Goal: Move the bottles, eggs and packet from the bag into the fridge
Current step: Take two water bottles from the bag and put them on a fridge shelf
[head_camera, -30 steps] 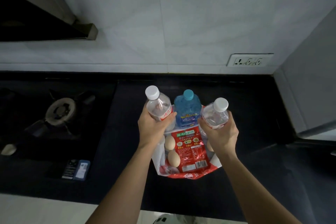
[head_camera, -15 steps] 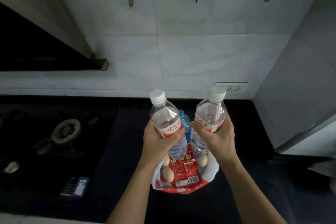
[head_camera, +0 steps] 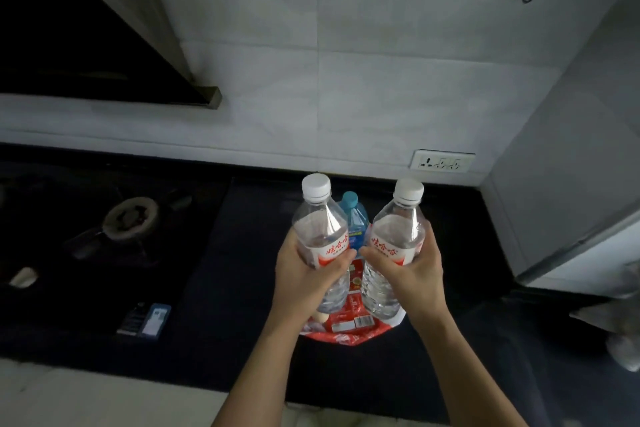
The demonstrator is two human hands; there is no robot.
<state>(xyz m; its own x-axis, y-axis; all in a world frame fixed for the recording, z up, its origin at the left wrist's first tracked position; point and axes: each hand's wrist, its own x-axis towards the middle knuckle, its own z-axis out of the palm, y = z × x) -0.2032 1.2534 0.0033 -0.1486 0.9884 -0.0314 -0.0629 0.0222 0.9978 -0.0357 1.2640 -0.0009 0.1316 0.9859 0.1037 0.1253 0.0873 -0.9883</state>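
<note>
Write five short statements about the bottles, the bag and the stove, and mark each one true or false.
1. The left hand grips the left water bottle, and the right hand grips the right water bottle. True.
2. A blue-capped bottle stands behind the two held bottles. True.
3. The left water bottle is uncapped. False: it has a white cap on.
4. The red packet lies on the stove. False: it lies in the bag.
5. A gas burner sits left of the bag. True.
</note>
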